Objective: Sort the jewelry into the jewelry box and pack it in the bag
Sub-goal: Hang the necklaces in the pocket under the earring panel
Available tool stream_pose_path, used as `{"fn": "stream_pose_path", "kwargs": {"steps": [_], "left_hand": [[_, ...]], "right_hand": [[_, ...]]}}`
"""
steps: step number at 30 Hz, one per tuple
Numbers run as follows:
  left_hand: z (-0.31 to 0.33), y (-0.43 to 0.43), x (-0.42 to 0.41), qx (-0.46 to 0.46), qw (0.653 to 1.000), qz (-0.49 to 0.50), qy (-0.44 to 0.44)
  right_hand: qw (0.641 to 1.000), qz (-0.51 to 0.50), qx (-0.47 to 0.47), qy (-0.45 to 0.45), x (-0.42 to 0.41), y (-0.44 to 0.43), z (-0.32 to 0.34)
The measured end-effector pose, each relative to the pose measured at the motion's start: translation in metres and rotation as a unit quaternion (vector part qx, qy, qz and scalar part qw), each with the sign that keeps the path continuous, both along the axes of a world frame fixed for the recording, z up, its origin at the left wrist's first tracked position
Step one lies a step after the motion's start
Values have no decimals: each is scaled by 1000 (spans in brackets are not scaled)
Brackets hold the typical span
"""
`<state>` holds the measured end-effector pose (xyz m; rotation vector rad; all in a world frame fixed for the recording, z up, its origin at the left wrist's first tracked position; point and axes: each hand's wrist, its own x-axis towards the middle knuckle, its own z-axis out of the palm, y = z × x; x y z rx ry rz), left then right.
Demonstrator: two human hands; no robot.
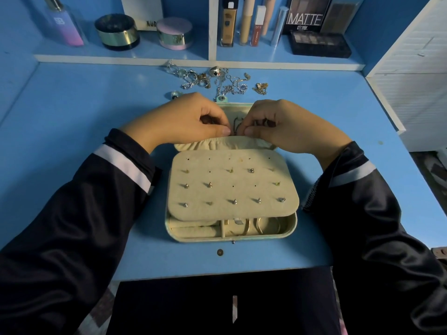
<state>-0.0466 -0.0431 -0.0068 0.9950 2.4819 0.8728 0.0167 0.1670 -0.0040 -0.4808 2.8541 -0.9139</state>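
We look down on a blue desk (72,122) where a jewelry box (193,239) lies open, mint outside and cream inside. Its base sits nearest us. A padded earring panel (217,175) lies over most of the base, with small studs (281,199) pushed into many of its holes and others left bare. Under the panel's near edge we see the compartments: ring rolls (191,229) on the left, thin bangles (263,226) on the right. The lid (238,112) lies open on the far side, with a gathered elastic pocket (232,142) across its lower part.

Both hands meet over the lid. The left hand (186,119) has its fingers curled and its thumb and forefinger pressed together. The right hand (287,126) mirrors it, its fingertips (249,131) almost touching the left ones. Between them they pinch a thin chain (236,128) against the lid's lining, just above the pocket.

Beyond the box lies a loose pile of jewelry (208,78), chains and rings tangled together, with a single ring (174,94) just beside the left hand. Behind that, a shelf holds jars (117,32) and a makeup palette (319,43).
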Motion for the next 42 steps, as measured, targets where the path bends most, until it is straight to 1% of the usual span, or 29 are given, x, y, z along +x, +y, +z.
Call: {"fn": "stream_pose_path", "kwargs": {"steps": [4, 11, 16, 21, 29, 35, 40, 42], "left_hand": [[-1, -1, 0, 16, 1000, 10, 6], [2, 1, 4, 8, 1000, -8, -7], [3, 0, 4, 4, 1000, -8, -13], [4, 0, 5, 10, 1000, 0, -5], [-2, 2, 1, -37, 999, -22, -13], [0, -2, 0, -8, 1000, -14, 5], [-5, 0, -1, -23, 999, -28, -6], [-5, -1, -2, -18, 999, -28, -2]], "right_hand": [[999, -44, -14, 18, -1, 1, -3], [999, -18, -20, 30, -1, -4, -5], [1000, 3, -17, 5, 0, 2, -2], [1000, -7, -21, 1, 1, 5, -1], [999, 11, 1, -32, 0, 0, 1], [1000, -8, -14, -13, 2, 2, 0], [1000, 5, 9, -20, 0, 0, -2], [1000, 1, -2, -17, 0, 2, -2]]}}
